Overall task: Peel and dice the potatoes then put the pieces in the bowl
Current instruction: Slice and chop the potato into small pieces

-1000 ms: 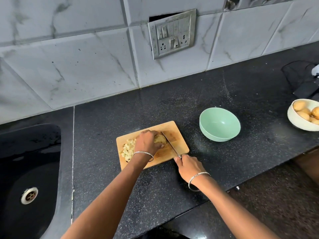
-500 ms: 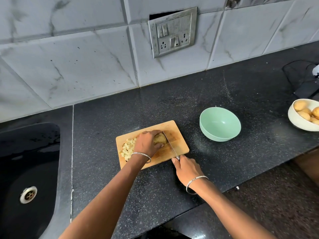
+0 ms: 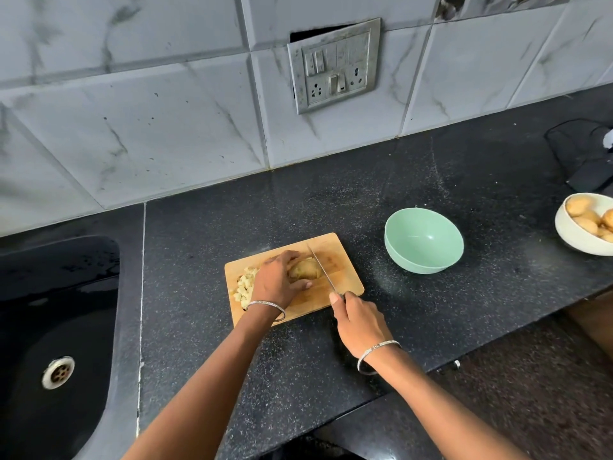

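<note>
A wooden cutting board [image 3: 345, 270] lies on the black counter. On it my left hand [image 3: 277, 280] grips a potato [image 3: 305, 268] from the left. My right hand [image 3: 358, 318] grips the handle of a knife [image 3: 321, 268], whose blade rests against the potato's right end. A pile of diced potato pieces [image 3: 243, 287] sits at the board's left edge, partly hidden by my left hand. The mint-green bowl [image 3: 423, 245] stands empty to the right of the board.
A white bowl [image 3: 578, 239] with several whole potatoes stands at the far right. A black sink [image 3: 49, 327] fills the left side. A dark cloth or bag [image 3: 583, 151] lies at the back right. The counter's front edge runs just below my right wrist.
The knife blade has shifted slightly along the potato's right end; my right hand has drawn a little toward me. My left hand stays on the potato.
</note>
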`<action>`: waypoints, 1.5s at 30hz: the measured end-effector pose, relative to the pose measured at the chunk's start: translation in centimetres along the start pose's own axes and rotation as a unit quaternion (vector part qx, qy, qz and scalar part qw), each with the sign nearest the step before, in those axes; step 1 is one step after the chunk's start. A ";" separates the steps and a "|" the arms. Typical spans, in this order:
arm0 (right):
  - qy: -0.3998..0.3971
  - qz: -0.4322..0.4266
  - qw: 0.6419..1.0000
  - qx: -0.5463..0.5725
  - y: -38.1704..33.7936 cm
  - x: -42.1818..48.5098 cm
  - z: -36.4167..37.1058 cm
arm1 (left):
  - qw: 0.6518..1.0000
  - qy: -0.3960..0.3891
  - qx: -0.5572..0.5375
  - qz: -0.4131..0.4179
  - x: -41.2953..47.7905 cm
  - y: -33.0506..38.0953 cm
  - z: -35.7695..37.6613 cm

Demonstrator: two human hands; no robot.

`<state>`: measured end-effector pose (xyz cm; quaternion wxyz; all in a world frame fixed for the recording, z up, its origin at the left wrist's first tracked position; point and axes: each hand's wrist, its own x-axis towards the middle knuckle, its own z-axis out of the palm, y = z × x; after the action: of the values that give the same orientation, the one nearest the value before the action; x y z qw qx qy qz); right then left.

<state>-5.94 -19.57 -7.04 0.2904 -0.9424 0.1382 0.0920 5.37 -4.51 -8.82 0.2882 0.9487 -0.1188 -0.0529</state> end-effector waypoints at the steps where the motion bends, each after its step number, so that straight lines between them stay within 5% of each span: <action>1: -0.001 -0.004 1.000 0.007 -0.2 -0.1 0.2 | 1.000 0.009 -0.018 0.000 -0.2 -0.2 0.0; 13: -0.015 -0.001 1.000 -0.002 -1.9 -0.5 0.6 | 0.997 0.059 -0.052 0.010 -0.5 -0.5 0.6; 45: -0.012 0.060 0.995 -0.084 -3.2 0.2 2.9 | 0.997 0.024 -0.070 0.010 0.4 -1.1 -0.1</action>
<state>-5.02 -15.43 -7.85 0.2056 -0.9524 0.1823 0.1321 6.01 -3.69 -9.32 0.3568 0.9262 -0.1170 -0.0351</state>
